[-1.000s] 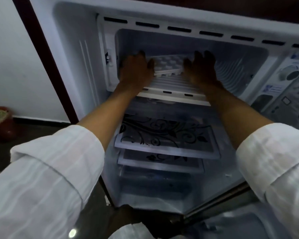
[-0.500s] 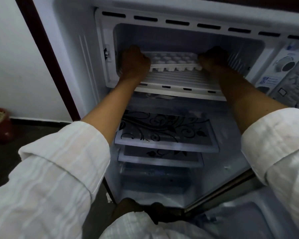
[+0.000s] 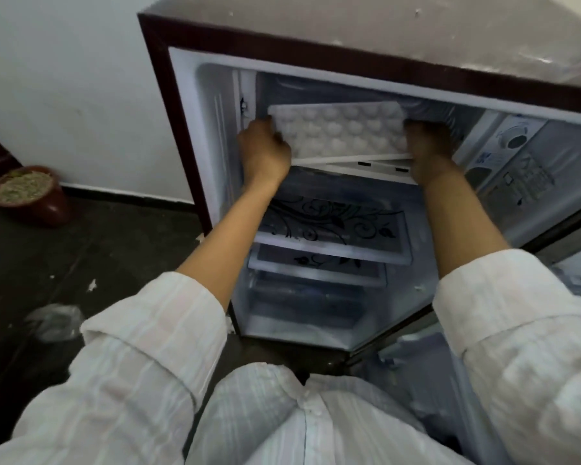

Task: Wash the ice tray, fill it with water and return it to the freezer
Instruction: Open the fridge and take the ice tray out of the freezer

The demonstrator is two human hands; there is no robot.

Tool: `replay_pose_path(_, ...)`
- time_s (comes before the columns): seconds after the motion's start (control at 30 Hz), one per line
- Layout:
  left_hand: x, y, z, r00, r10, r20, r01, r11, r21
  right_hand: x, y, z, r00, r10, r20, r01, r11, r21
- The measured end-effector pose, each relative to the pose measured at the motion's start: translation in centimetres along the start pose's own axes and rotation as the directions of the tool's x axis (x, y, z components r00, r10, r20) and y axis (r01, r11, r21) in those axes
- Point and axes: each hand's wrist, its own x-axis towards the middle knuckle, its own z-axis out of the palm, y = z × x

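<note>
Refrigerator (image 3: 349, 58), maroon-edged, is seen with its door open; a white wall is behind it and a dark floor below. Two glass shelves (image 3: 329, 229) with a black floral print are seen in the lower compartment. White ice tray (image 3: 339, 132) is held at the mouth of the freezer compartment (image 3: 426, 112), tilted, with its near edge over the compartment's front lip. Left hand (image 3: 264, 152) is clenched on the tray's left end; right hand (image 3: 428, 146) is closed on its right end. A brown pot (image 3: 27, 194) is noted on the floor, well left.
</note>
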Motion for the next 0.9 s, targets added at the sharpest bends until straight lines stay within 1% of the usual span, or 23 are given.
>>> replay_pose_path(0.07, -1.7, -0.2, -0.9, 1.000, -0.009, -0.026, 0.008, 0.998, -0.060, -1.8, -0.3, -0.2, 0.999, 0.020, -0.031, -0.018, 0.999, 0.049)
replay_pose_path(0.13, -3.2, -0.5, -1.7, 0.997, -0.030, -0.070, 0.025, 0.997, -0.078, -3.4, -0.5, -0.7, 0.998, 0.057, -0.028, -0.055, 0.996, 0.076)
replay_pose_path(0.23, -5.9, -1.5, -3.0, 0.993, -0.066, -0.101, 0.052, 0.989, -0.135, -6.0, -0.1, -1.5, 0.990, 0.130, 0.056, -0.136, 0.985, 0.110)
replay_pose_path(0.33, -9.5, -1.7, -4.7, 0.986, -0.137, -0.095, 0.110, 0.962, -0.249, -8.6, 0.8, -2.5, 0.984, 0.166, 0.060, -0.175, 0.960, 0.219)
replay_pose_path(0.4, -11.7, -1.6, -5.8, 0.980, -0.164, -0.109, 0.127, 0.949, -0.288, -10.4, 1.3, -3.0, 0.978, 0.158, 0.135, -0.185, 0.959, 0.216)
replay_pose_path(0.5, -15.2, -2.0, -7.6, 0.957, -0.251, -0.144, 0.193, 0.924, -0.330, -12.4, 2.3, -3.5, 0.946, 0.166, 0.280, -0.206, 0.971, 0.122)
replay_pose_path(0.6, -18.8, -3.6, -9.6, 0.912, -0.371, -0.172, 0.286, 0.879, -0.382, -14.0, 4.0, -3.2, 0.900, 0.181, 0.395, -0.208, 0.978, 0.024)
replay_pose_path(0.67, -21.2, -5.0, -11.0, 0.862, -0.471, -0.188, 0.366, 0.834, -0.413, -15.7, 5.1, -2.2, 0.871, 0.178, 0.458, -0.181, 0.983, -0.037)
replay_pose_path(0.77, -24.5, -6.2, -12.7, 0.811, -0.556, -0.183, 0.444, 0.787, -0.428, -18.1, 5.9, -1.3, 0.846, 0.161, 0.509, -0.146, 0.987, -0.070)
replay_pose_path(0.9, -30.3, -8.1, -15.8, 0.696, -0.675, -0.245, 0.513, 0.706, -0.489, -23.0, 7.6, 0.6, 0.774, 0.166, 0.611, -0.092, 0.984, -0.151)
